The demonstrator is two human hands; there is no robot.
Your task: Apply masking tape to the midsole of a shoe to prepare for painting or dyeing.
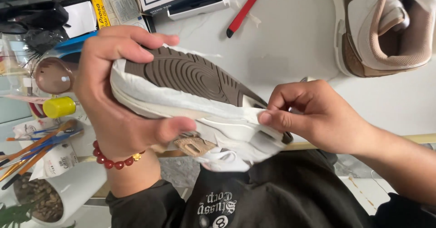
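Above the white tabletop (290, 42), both hands hold a white shoe (190, 101) sole up. The left hand (113, 101) grips its front; the right hand (309, 114) pinches what may be tape at its heel. Another shoe (386, 28) lies well behind.

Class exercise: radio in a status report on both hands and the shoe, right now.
Left hand grips the sneaker, brown sole up. Right hand pinches its white wrapping at the other end. Second sneaker lies apart on the white table.

One head-worn camera looks steeply down, close over the white table (290, 42).
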